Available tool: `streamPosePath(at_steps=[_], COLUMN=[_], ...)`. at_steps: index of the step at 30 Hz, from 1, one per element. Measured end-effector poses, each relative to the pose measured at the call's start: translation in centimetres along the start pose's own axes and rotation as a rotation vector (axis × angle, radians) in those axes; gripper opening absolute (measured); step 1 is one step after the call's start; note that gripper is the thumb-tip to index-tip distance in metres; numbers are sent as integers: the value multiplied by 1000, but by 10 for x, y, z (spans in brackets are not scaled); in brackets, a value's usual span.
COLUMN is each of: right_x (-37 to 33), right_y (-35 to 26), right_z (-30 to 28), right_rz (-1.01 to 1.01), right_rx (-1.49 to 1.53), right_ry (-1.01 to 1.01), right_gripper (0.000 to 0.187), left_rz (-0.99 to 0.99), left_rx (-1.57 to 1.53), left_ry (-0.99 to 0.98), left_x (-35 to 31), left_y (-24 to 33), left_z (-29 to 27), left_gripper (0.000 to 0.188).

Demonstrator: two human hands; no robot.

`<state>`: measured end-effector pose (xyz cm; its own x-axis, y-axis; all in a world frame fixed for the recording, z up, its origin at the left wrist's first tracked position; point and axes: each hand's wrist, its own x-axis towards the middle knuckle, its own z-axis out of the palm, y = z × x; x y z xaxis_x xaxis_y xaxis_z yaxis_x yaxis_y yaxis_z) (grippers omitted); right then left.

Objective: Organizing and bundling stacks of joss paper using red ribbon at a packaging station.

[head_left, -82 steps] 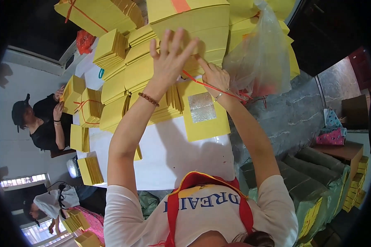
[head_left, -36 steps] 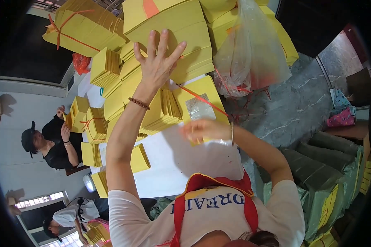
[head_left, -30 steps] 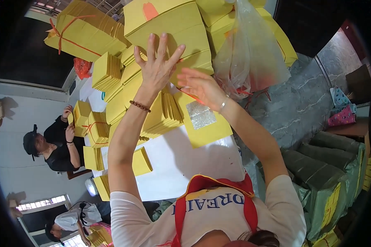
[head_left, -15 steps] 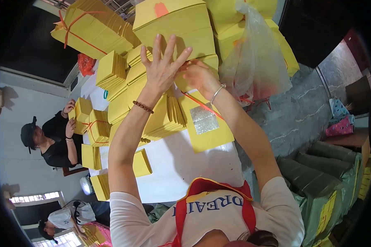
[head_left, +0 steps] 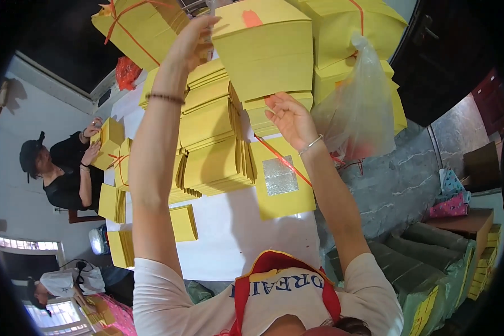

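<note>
A tall stack of yellow paper sheets (head_left: 274, 67), with a red-orange mark on top, stands at the far side of the table. My left hand (head_left: 199, 42) is raised at its upper left corner, fingers stretched and partly hidden. Just below the stack's front edge is my right hand (head_left: 290, 119), palm partly turned up, fingers loosely bent and apart, holding nothing. Close by, a flat yellow sheet with a silver patch (head_left: 280, 176) has a red tie strip (head_left: 283, 159) lying across it. Fanned piles of folded yellow paper (head_left: 213, 159) lie between my forearms.
Tied yellow bundles (head_left: 134, 33) stand at the far left. A clear plastic bag (head_left: 358, 106) hangs at the right. Across the table, a person in black (head_left: 67, 171) handles a small yellow bundle. Green wrapped packs (head_left: 414, 263) stand on the floor at right.
My left hand has moved up and left to the tall stack's corner. My right hand has shifted right and slightly down, apart from the left. The view has shifted a little.
</note>
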<state>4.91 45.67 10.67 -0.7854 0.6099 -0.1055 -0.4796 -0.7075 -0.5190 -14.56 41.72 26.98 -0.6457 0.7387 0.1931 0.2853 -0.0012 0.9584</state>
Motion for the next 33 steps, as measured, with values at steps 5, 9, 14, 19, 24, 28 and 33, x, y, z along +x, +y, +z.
streamPosePath(at_steps=[5,9,14,19,24,28,33], right_x=[16,28,41,66,72,82,93], right_y=[-5,-6,-12,-29,-39,-41,-39], right_z=[2,1,-5,-19,1,6,15], right_rz=[43,101,163,269,201,93,98], right_rx=[307,543,639,393,192,239,163], right_ry=[-25,89,-46,-175,-29,-69,-88], right_gripper=[28,39,43,36,41,53,58], left_rz=[-394,-394,-370,-454,-433,-481,-630], left_rx=[-240,-165,-199,-314,-459,-370,-599], left_ry=[-192,-254,-299,-452,-383,-198,-157], left_x=[32,45,69,83,74,53,77], left_y=[-13,-6,-32,-45,-48,-26,-45], left_z=[-6,6,-4,-28,-43,-28,-45], left_gripper=[59,59,52,40,31,35,29])
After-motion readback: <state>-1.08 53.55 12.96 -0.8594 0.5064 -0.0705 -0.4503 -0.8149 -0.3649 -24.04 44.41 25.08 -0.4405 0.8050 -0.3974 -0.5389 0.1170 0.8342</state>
